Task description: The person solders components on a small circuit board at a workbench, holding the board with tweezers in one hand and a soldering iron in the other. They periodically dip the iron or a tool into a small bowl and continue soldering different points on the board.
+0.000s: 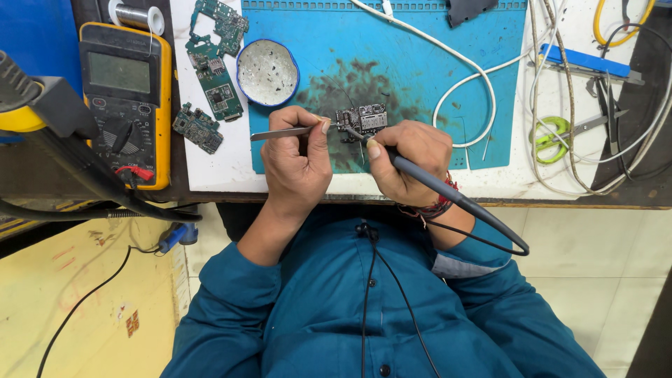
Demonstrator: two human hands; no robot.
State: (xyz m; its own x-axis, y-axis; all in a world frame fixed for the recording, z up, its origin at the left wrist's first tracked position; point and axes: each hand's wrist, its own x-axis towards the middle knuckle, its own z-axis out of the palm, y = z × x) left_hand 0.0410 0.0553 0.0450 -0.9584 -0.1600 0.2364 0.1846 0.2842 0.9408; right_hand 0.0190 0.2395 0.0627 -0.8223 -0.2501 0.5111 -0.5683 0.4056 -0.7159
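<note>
The left hand (297, 157) pinches a pair of metal tweezers (283, 132) between thumb and fingers; their long axis runs nearly level across the view, the blunt end out to the left and the tips pointing right onto a small dark circuit board (364, 120). The right hand (409, 159) is closed in a pen grip on a grey soldering iron (427, 183), whose long axis slants from its cord end at lower right up to the tip at upper left, where it meets the same board. The board lies on a blue work mat (420, 84), on a sooty dark patch near the mat's front edge, between the two hands. To the left sit a round blue-rimmed tin (267, 72), several green circuit boards (217, 66) and a yellow multimeter (126, 105). A white cable (462, 80) loops across the mat to the right, and green-handled scissors (553, 136) lie beyond it.
</note>
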